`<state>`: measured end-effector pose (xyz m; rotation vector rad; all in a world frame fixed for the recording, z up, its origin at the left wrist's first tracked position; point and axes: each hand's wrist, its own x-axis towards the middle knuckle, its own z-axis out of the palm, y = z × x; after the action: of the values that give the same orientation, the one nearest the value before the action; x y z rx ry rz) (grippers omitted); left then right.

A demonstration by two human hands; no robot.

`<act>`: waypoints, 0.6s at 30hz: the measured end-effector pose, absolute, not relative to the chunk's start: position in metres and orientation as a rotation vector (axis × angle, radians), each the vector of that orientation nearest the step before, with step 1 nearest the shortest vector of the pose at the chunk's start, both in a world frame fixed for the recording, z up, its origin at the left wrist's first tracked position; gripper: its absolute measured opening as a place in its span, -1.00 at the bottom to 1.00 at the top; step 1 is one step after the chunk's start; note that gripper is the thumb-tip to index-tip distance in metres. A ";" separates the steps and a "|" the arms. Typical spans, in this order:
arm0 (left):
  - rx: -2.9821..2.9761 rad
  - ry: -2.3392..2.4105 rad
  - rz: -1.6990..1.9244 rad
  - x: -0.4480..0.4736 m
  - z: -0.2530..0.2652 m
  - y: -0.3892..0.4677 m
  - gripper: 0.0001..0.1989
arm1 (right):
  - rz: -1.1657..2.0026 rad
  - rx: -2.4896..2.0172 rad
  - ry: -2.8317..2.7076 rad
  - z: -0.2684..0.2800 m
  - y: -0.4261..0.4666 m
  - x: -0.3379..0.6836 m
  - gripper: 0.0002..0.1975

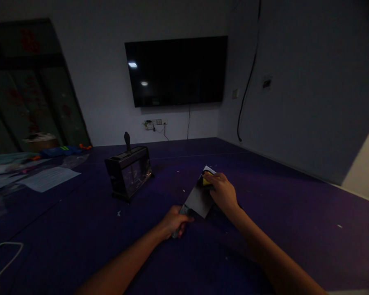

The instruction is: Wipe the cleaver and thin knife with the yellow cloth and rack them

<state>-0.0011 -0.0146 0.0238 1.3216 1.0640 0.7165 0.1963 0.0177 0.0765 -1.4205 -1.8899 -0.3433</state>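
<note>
My left hand (174,223) is closed around the handle of a cleaver (199,202), whose broad grey blade points up and away to the right. Above the blade's far part, my right hand (224,191) grips a small yellow-and-black block (207,179) and holds it against the blade; its exact kind is unclear. Left of the hands stands a black knife block (122,177) with see-through sides. One dark handle (127,141) sticks up out of its top.
The purple floor (172,262) carries small white scraps. Papers (51,179), plastic bags and cloths lie at the left, with a white cable (6,262) nearer. A television (178,71) hangs on the far wall, and a black cable (248,86) hangs at the right.
</note>
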 end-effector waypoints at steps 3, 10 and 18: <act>1.359 1.070 0.668 0.000 0.022 -0.013 -0.78 | -0.381 -1.429 -1.830 0.076 0.024 0.208 -0.37; 1.400 1.118 0.649 0.002 0.022 -0.013 -0.82 | -0.470 -1.362 -1.827 0.071 0.030 0.215 -0.31; 1.353 1.123 0.701 0.000 0.020 -0.012 -0.80 | -0.394 -1.324 -2.037 0.069 0.025 0.198 -0.27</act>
<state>0.0001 -0.0118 0.0198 1.3530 1.1229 0.7014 0.1979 0.0248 0.0691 -1.3242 -2.0375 -0.3940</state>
